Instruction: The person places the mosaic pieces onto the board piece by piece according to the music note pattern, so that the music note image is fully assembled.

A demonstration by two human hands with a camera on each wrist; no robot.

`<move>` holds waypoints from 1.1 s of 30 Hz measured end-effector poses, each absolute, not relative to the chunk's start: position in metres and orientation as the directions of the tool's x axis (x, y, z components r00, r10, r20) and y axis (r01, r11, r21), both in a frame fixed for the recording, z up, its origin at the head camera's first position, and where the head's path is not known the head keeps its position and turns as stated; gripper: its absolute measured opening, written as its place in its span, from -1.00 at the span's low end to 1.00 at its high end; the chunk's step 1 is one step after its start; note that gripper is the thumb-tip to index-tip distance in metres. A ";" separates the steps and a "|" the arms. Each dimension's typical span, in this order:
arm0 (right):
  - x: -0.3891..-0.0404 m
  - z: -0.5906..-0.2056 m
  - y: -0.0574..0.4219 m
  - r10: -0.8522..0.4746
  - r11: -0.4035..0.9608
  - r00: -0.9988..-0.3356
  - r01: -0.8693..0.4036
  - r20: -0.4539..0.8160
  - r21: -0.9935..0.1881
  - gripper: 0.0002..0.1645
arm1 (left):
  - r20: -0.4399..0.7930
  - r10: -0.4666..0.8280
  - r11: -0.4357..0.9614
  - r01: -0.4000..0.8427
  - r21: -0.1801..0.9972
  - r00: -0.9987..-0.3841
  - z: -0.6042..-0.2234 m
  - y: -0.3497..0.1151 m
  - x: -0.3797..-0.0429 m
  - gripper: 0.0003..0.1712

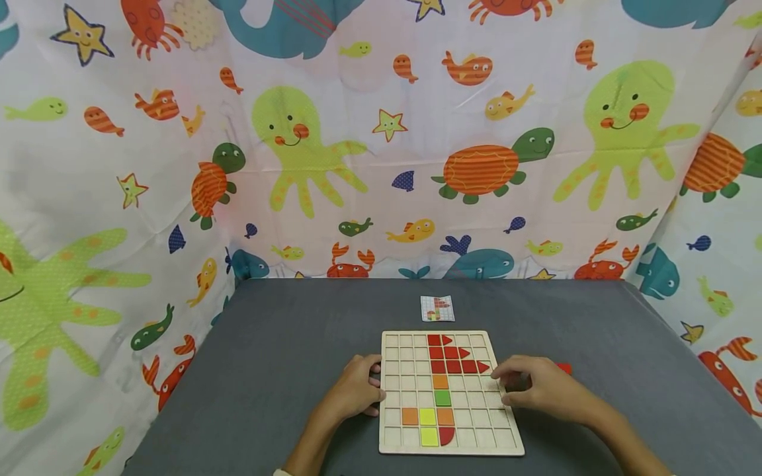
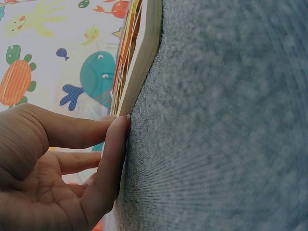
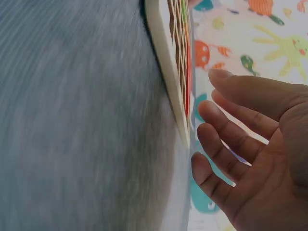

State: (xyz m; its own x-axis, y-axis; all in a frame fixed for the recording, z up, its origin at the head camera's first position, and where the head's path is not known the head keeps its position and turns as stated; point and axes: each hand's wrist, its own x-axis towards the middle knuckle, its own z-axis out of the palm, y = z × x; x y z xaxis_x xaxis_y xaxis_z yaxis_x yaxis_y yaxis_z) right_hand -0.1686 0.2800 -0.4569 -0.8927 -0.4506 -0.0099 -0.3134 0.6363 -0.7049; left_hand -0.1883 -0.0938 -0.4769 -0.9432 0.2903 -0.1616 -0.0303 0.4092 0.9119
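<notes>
A pale wooden grid board [image 1: 476, 439] lies on the grey table in the head view, with red, orange, green and yellow flat pieces in some cells. Three red rows with pointed ends [image 1: 452, 367] sit in its upper part. A green square [image 1: 442, 398] is below an orange square [image 1: 440, 382]. The left hand [image 1: 356, 387] grips the board's left edge with thumb and fingertips, as the left wrist view shows closely. Beside the right edge hovers the right hand [image 1: 544, 389], fingers loosely bent and apart; nothing shows between them in the right wrist view.
A small card [image 1: 437, 309] with a coloured grid picture lies beyond the board. Partly hidden behind the right hand is a red piece [image 1: 564, 367] on the table [image 1: 286, 344]. A sea-animal curtain [image 1: 369, 158] hangs around the back and sides.
</notes>
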 end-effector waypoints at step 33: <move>-0.154 -0.462 0.386 -0.213 0.787 -0.965 -0.075 -0.155 -0.612 -0.45 | -0.168 0.291 0.410 -0.036 0.911 -0.942 -0.478 -0.095 -0.189 -0.17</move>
